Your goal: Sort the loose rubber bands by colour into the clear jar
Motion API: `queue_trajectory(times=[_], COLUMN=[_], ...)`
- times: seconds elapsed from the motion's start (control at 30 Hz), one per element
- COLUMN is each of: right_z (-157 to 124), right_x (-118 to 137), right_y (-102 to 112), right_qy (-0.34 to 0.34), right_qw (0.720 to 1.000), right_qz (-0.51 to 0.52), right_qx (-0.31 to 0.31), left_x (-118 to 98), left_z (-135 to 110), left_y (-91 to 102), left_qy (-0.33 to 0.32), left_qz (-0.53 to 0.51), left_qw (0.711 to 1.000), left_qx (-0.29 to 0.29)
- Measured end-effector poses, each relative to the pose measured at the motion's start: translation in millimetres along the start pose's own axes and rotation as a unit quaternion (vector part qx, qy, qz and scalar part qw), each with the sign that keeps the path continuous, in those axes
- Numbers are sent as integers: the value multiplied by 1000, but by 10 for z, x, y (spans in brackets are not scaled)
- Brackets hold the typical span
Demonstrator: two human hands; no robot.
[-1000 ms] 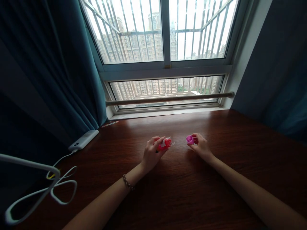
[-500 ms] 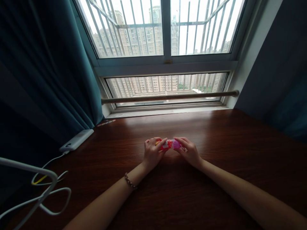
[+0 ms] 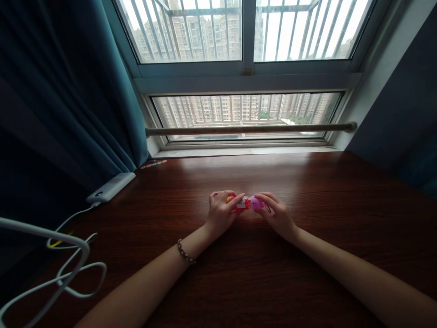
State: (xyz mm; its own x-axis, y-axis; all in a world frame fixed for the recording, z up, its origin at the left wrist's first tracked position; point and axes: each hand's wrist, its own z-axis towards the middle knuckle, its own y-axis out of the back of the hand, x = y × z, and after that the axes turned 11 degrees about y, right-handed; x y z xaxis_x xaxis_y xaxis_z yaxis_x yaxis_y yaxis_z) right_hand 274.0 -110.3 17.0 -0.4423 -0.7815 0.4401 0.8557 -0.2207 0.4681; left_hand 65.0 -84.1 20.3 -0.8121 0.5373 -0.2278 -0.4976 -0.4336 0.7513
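Observation:
A small red bottle (image 3: 243,203) with a white-patterned label is held sideways just above the table, near the middle of the view. My left hand (image 3: 223,210) is closed around its body, and a bit of yellow shows between the fingers. At the bottle's right end is a rounded pink cap (image 3: 256,203), pinched between the thumb and fingers of my right hand (image 3: 276,214). A thin pinkish loop hangs by the cap under my right fingers. Whether cap and bottle still touch is too small to tell.
The brown wooden table (image 3: 307,273) runs up to a window with a horizontal rail (image 3: 252,130). At the left, a white power bank (image 3: 111,187) lies by the blue curtain (image 3: 102,91), its white cable (image 3: 78,273) looping over the near left side.
The view has tilted down and shifted slightly. Both hands keep their grip, and my right hand with the pink cap sits a little farther from the red bottle's body.

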Motion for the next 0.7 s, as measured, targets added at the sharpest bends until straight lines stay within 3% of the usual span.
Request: queue_trajectory(times=[0.2,0.53,0.6,0.7], right_z=[22,-52,-60,-49], right_x=[-12,-32,-28,9], right_y=[19,28,37,49], right_qy=[-27,-135,-131,-88], right_qw=[998,978,979,993], right_qz=[26,-98,-105,-49], right_qx=[41,127,119,61], left_x=[15,-71,-85,-81], left_z=[6,-55,-63,-53], left_y=[9,69,67,42], left_qy=[-6,-84,-90,-64], left_qz=[6,30,23,6], left_qw=[1000,996,996,998], left_qx=[-4,-5,-4,-17])
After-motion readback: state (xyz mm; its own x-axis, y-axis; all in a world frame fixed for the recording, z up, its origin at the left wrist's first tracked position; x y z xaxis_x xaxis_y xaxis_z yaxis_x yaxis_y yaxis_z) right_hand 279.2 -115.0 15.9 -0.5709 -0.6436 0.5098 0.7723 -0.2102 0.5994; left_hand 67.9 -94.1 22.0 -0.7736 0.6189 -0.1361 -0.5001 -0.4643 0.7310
